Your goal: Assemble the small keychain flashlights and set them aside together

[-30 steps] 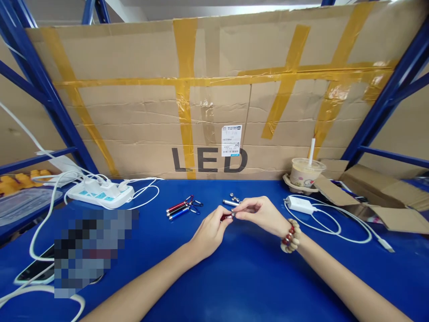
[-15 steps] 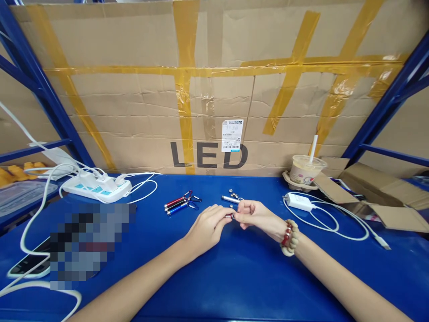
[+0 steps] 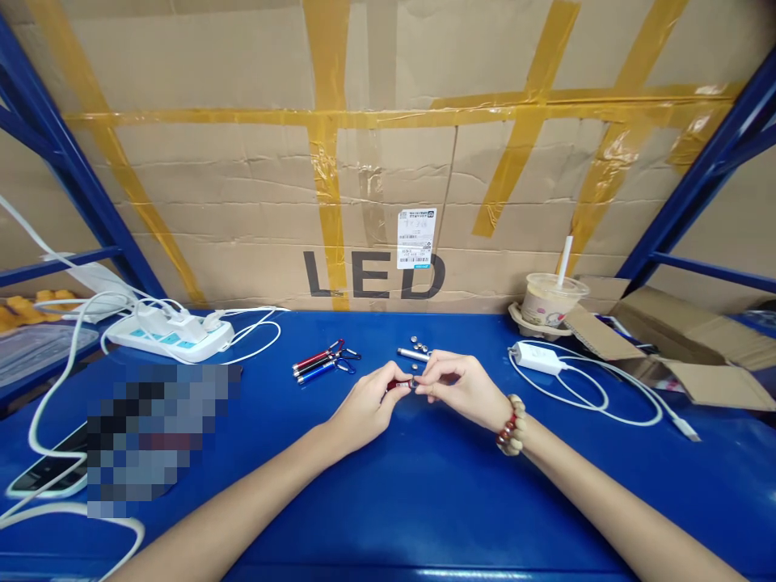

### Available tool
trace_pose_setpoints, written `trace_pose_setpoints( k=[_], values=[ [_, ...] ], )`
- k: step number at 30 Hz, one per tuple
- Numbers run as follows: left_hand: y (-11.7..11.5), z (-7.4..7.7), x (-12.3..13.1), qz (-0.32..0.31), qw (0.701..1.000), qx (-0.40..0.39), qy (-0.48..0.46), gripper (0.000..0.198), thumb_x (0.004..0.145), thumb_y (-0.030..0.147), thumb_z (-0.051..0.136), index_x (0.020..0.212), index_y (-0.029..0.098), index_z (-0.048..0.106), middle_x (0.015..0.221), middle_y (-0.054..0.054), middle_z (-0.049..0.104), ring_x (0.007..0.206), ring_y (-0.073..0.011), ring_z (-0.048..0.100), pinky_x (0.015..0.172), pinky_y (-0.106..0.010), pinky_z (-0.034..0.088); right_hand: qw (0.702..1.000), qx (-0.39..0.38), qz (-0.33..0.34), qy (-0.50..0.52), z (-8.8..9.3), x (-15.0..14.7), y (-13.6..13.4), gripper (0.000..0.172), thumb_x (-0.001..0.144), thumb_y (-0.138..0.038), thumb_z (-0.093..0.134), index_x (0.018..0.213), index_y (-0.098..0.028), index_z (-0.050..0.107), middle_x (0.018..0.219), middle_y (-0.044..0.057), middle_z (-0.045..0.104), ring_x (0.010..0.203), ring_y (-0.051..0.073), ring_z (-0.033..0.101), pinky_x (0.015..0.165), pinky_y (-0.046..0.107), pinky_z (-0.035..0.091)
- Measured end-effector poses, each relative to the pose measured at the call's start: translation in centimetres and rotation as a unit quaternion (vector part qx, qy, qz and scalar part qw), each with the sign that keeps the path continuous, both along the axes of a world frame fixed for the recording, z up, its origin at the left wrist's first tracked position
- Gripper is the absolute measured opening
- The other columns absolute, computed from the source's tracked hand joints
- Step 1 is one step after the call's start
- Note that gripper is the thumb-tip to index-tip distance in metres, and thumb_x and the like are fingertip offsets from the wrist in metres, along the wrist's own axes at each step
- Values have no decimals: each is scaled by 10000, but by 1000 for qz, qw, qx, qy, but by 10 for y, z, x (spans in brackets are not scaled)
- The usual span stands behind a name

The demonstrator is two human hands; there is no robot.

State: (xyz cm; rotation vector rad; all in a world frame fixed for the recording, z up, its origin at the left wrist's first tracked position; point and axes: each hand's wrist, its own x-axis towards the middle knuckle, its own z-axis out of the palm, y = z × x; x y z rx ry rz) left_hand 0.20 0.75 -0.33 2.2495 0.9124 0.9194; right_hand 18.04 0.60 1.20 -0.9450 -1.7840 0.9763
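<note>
My left hand [image 3: 369, 404] is closed around a small red flashlight [image 3: 397, 385], most of it hidden by the fingers. At the flashlight's right end, my right hand [image 3: 457, 382] pinches a tiny round silvery piece [image 3: 413, 382]; I cannot tell whether it is a cap or a button cell. Just behind the right fingers lie a silver tube [image 3: 412, 354] and several button cells [image 3: 418, 346]. To the left, a red flashlight [image 3: 312, 361], a black flashlight [image 3: 318, 368] and a blue flashlight [image 3: 316, 373] lie side by side, with carabiner clips on their ends.
A power strip [image 3: 182, 339] with white cables and a phone [image 3: 52, 469] are at the left. A lidded drink cup [image 3: 549, 303], a white adapter [image 3: 537, 357] with its cable and an open cardboard box [image 3: 715, 384] are at the right. A large carton [image 3: 242, 202] stands behind the blue table [image 3: 388, 501].
My right fingers have shifted from overlapping the flashlight's end to a fingertip pinch at it, and more of its red body shows. The view has shifted slightly.
</note>
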Motion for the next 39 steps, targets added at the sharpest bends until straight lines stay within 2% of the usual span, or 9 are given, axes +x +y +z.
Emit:
trace_pose_setpoints(
  k=[4,9,12,15,17,20,24,27,39],
  values=[
    [-1,-5,0,8,1000,23,10,159,874,264,373,767,172,447,786,-24,573,742,-135,529,705,-241,402,995,-102,-9,13,0,-3,-1,334,481,-409,764,530,-131,585,614,9,544,460,94,542,459,225,482],
    [0,-5,-1,4,987,157,29,211,887,227,354,739,160,487,750,-40,571,728,-147,507,700,-260,384,966,-257,-7,15,6,-3,-7,371,490,-408,760,586,-112,558,482,0,549,428,94,538,459,214,494],
    [2,-2,-3,-4,977,210,46,198,890,205,355,842,151,539,799,-47,606,706,-145,487,697,-271,382,954,-298,-9,40,8,-2,-10,366,495,-397,763,605,-108,567,500,-16,524,439,68,506,447,196,500],
    [3,1,-3,-11,976,209,55,219,888,196,372,1024,160,539,880,-42,625,748,-144,496,738,-277,388,946,-316,-5,68,8,-3,-9,360,484,-383,772,617,-111,577,564,-25,488,480,50,474,412,162,480],
    [4,2,-2,-4,979,196,48,227,885,191,378,1025,161,554,871,-38,630,743,-143,500,737,-274,395,946,-316,-6,65,8,-3,-7,357,507,-398,759,624,-115,575,592,-19,483,498,52,475,405,154,468],
    [6,1,1,30,988,154,16,211,875,194,396,955,157,589,868,-39,633,765,-142,524,735,-257,411,967,-250,-35,16,7,-3,-4,353,571,-439,712,659,-124,580,582,-7,507,481,67,495,411,171,460],
    [8,-1,4,71,994,83,-13,205,860,206,420,953,162,597,920,-43,633,821,-145,562,743,-241,424,991,4,-108,-83,3,1,0,325,644,-410,673,843,-153,650,725,38,596,486,74,517,451,195,458],
    [9,-2,3,79,996,50,-7,217,861,230,415,957,163,598,915,-40,637,792,-144,572,720,-238,426,983,121,-87,-105,1,5,2,251,684,-373,655,848,-184,680,844,56,605,517,74,525,471,201,465],
    [-1,5,0,-18,999,-13,27,180,873,223,371,915,170,538,753,-4,584,700,-113,531,628,-198,372,977,179,-21,-114,2,8,1,181,732,-306,629,626,-165,671,659,36,563,606,106,528,521,214,425]
  ],
)
